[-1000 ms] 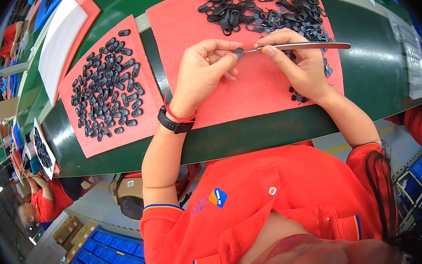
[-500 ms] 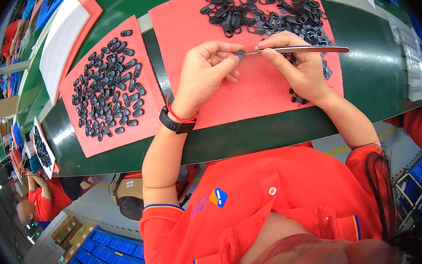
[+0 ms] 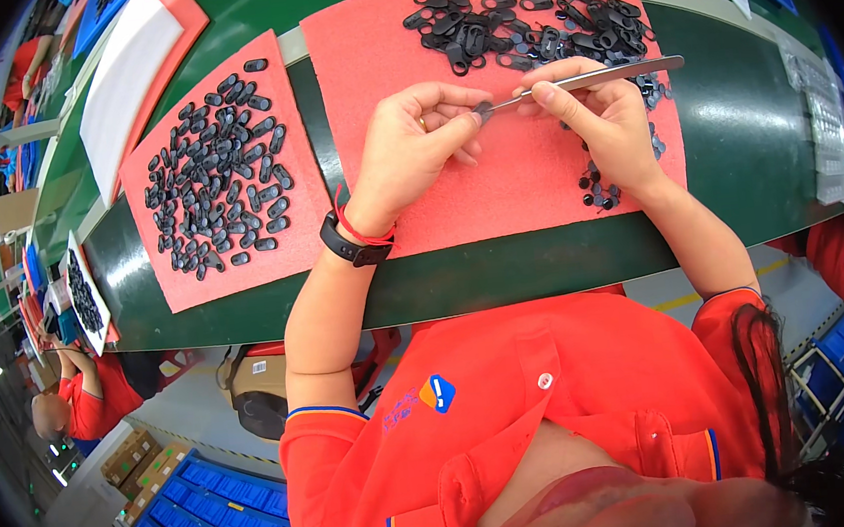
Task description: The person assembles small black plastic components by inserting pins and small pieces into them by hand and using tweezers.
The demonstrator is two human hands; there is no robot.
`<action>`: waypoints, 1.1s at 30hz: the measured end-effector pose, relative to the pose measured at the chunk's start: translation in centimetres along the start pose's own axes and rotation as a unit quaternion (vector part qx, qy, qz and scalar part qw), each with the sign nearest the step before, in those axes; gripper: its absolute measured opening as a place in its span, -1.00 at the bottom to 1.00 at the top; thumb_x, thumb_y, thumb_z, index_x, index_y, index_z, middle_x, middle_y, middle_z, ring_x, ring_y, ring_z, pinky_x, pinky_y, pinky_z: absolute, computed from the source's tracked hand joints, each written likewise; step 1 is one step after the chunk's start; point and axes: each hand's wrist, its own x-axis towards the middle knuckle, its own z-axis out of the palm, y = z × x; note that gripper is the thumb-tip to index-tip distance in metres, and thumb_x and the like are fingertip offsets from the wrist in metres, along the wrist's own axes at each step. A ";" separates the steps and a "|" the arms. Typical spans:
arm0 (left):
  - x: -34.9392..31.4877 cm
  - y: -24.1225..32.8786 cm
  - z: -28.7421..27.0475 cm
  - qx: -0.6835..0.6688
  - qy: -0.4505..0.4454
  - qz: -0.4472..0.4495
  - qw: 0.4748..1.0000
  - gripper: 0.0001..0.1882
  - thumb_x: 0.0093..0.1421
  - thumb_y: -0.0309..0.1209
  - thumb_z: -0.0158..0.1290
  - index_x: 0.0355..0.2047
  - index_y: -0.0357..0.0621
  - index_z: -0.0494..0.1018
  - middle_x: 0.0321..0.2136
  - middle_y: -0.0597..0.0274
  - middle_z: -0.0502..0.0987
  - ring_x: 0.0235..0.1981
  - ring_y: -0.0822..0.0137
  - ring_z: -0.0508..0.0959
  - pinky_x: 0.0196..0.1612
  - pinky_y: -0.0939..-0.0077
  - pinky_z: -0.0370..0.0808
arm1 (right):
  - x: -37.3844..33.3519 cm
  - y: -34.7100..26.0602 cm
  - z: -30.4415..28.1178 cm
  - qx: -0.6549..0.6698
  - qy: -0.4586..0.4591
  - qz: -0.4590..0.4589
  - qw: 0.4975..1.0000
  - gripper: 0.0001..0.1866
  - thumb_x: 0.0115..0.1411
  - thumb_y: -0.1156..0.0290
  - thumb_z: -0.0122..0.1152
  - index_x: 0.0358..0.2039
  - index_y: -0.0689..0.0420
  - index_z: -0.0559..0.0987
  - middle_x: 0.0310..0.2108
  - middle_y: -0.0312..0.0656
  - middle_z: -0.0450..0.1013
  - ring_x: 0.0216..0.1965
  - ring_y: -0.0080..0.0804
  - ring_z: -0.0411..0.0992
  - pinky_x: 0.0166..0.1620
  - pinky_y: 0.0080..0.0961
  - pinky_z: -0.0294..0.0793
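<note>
The small dark piece (image 3: 483, 112) is pinched in the closed fingertips of the left hand (image 3: 419, 141), between the side edges of the pink mat (image 3: 497, 197). The right hand (image 3: 602, 119), closed on a metal tool (image 3: 626, 72), has swung its handle toward the far edge; the tip apparently still works the piece.

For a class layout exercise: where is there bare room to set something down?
Bare: the larger pink mat at upper left, above the left hand, and lower middle, left of the black discs; the green tabletop between that mat and the clear trays.

Crowded: that mat's upper right, under black looped parts, and most of the smaller mat, under black oval parts.
</note>
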 end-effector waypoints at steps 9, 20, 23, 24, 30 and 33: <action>0.0 0.2 0.0 -0.001 0.004 0.003 1.000 -0.78 0.10 -0.49 0.00 -0.23 -0.30 0.48 -0.60 0.26 0.53 -0.59 0.55 0.53 -0.56 0.75 0.40 | 0.2 0.0 0.0 -0.004 0.002 0.002 1.000 -0.80 0.21 0.46 0.04 -0.22 0.32 0.48 -0.28 -0.14 0.49 -0.26 -0.46 0.48 -0.15 -0.56 0.46; -0.1 0.2 0.1 0.007 0.002 -0.002 1.000 -0.78 0.10 -0.49 0.01 -0.24 -0.31 0.49 -0.60 0.26 0.54 -0.59 0.55 0.53 -0.56 0.74 0.42 | 0.2 -0.3 -0.2 0.010 0.006 0.025 1.000 -0.79 0.20 0.44 0.07 -0.22 0.31 0.49 -0.30 -0.14 0.50 -0.31 -0.49 0.48 -0.19 -0.60 0.44; -0.1 0.2 0.1 0.003 0.002 0.005 1.000 -0.78 0.10 -0.49 0.00 -0.24 -0.31 0.48 -0.60 0.25 0.54 -0.59 0.55 0.53 -0.55 0.74 0.43 | 0.2 -0.2 -0.3 0.008 0.007 0.013 1.000 -0.79 0.21 0.42 0.06 -0.22 0.31 0.48 -0.31 -0.14 0.49 -0.31 -0.48 0.48 -0.20 -0.59 0.45; -0.1 0.2 0.1 0.002 0.001 0.004 1.000 -0.78 0.10 -0.49 0.00 -0.24 -0.31 0.48 -0.60 0.25 0.54 -0.59 0.55 0.53 -0.55 0.74 0.43 | 0.2 -0.3 -0.2 0.009 0.014 0.004 1.000 -0.79 0.21 0.43 0.06 -0.23 0.31 0.48 -0.31 -0.14 0.49 -0.31 -0.48 0.49 -0.20 -0.60 0.45; 0.0 0.0 0.0 0.007 0.002 0.002 1.000 -0.78 0.10 -0.48 0.00 -0.24 -0.31 0.48 -0.60 0.24 0.54 -0.60 0.55 0.53 -0.55 0.75 0.42 | -0.1 -0.2 0.1 -0.042 0.019 -0.041 0.998 -0.82 0.22 0.49 0.04 -0.22 0.32 0.46 -0.29 -0.12 0.48 -0.27 -0.47 0.48 -0.17 -0.61 0.47; 0.0 0.0 0.0 0.005 0.000 0.002 1.000 -0.78 0.11 -0.48 0.01 -0.24 -0.31 0.48 -0.60 0.24 0.54 -0.60 0.55 0.53 -0.56 0.75 0.41 | -0.3 -0.1 0.1 -0.096 0.014 -0.058 0.994 -0.83 0.21 0.52 0.03 -0.21 0.33 0.45 -0.28 -0.13 0.47 -0.25 -0.48 0.48 -0.16 -0.61 0.47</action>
